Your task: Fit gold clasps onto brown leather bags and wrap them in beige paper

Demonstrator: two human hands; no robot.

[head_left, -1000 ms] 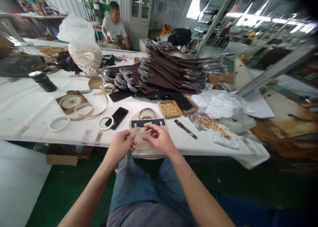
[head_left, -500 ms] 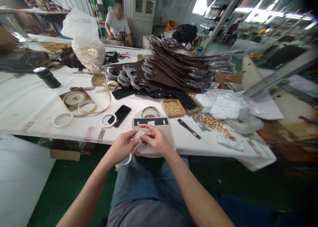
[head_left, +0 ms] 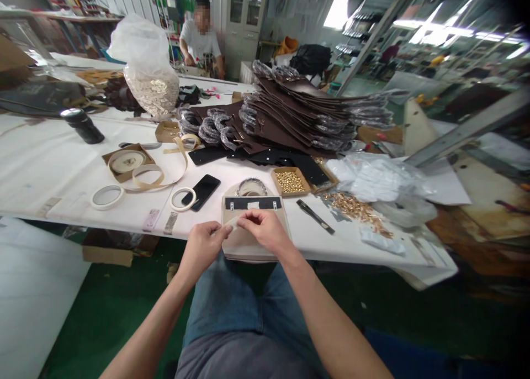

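A pale strip of tape [head_left: 234, 221] stretches between my two hands over a small beige handbag [head_left: 252, 245]. My left hand [head_left: 206, 242] is closed, pinching the strip's left end. At its other end, my right hand [head_left: 266, 231] grips the strip between thumb and fingers. The handbag lies at the table's front edge, with a dark band [head_left: 265, 203] carrying two small metal fittings near its top. Its wrapped handle [head_left: 252, 185] points away from me. My hands partly cover the bag's front.
Left of the bag are a phone [head_left: 207, 190], tape rolls [head_left: 106, 197] and a boxed ribbon roll [head_left: 129, 161]. To the right lie a cutter-like tool [head_left: 315, 217], a box of gold studs [head_left: 290, 181] and loose gold pieces [head_left: 360, 210]. Dark brown bag parts [head_left: 290, 108] are piled behind.
The tape strip, which hung curled below my left hand, is now drawn taut between both hands. My right hand has shifted slightly right, and its fingers have closed in.
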